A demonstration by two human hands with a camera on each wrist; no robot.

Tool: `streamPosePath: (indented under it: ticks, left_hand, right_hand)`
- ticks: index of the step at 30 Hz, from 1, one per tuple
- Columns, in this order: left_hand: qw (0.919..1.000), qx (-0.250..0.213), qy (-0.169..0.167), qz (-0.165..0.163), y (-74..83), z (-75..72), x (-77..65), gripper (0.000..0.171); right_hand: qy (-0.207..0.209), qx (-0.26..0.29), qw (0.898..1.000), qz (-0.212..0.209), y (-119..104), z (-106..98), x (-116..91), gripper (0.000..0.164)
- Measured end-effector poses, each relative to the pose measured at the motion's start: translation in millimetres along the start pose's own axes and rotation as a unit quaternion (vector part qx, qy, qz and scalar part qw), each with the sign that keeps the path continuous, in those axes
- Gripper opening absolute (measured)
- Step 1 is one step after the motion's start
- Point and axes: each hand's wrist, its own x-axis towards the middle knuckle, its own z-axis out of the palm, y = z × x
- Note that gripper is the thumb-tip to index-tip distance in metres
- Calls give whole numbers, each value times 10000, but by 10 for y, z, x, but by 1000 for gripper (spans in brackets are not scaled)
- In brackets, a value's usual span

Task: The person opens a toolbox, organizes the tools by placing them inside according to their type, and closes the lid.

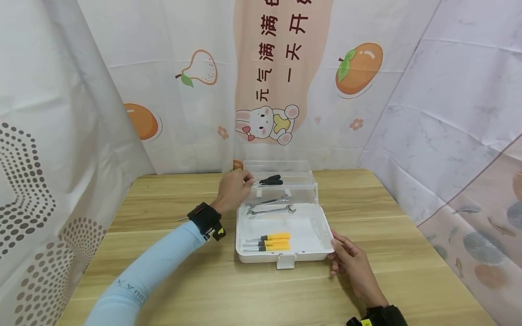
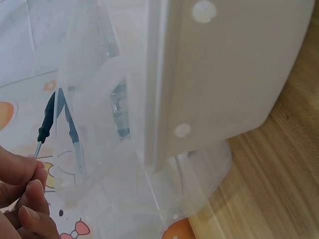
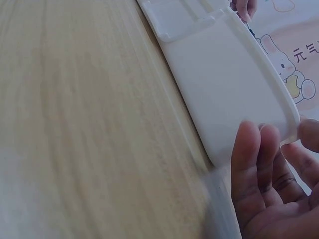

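Observation:
A white toolbox (image 1: 285,256) stands open on the table, its clear lid (image 1: 306,194) tipped back. My left hand (image 1: 234,188) pinches the metal shaft of a black-handled screwdriver (image 2: 48,117) between thumb and fingertips, above the lid. A second dark handle (image 2: 72,132) shows through the clear plastic in the left wrist view. My right hand (image 1: 352,262) grips the box's front right corner, thumb at the rim and fingers against the outer wall. Yellow-handled screwdrivers (image 1: 275,248) lie in the tray near the front. Behind them lies a silver wrench (image 1: 271,211).
The wooden table (image 1: 183,271) extends on both sides of the box and in front of it. A printed curtain (image 1: 195,113) hangs behind the table, with more cloth at the left and right. A latch (image 1: 286,261) hangs down at the box's front.

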Motion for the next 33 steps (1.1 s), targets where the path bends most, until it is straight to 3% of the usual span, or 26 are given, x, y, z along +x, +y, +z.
streamPosePath:
  ticks: [12, 18, 24, 29, 33]
  left_hand:
    - [9998, 37, -168, 101, 86, 59, 81, 8]
    - [9986, 200, -489, -29, 114, 79, 114, 8]
    - [9973, 76, -726, -28, 110, 78, 136, 12]
    - [9967, -389, -711, -9, -34, 16, 50, 15]
    - [9957, -693, -611, -108, -274, -169, -116, 17]
  right_hand:
    - [22, -30, 10000, 30, 1, 8, 0, 56]
    - [0, -19, 10000, 24, -3, 9, 3, 57]
    - [25, -12, 10000, 46, -7, 9, 11, 57]
    - [71, -21, 9999, 77, 1, 5, 11, 56]
    - [59, -17, 10000, 55, 4, -5, 7, 56]
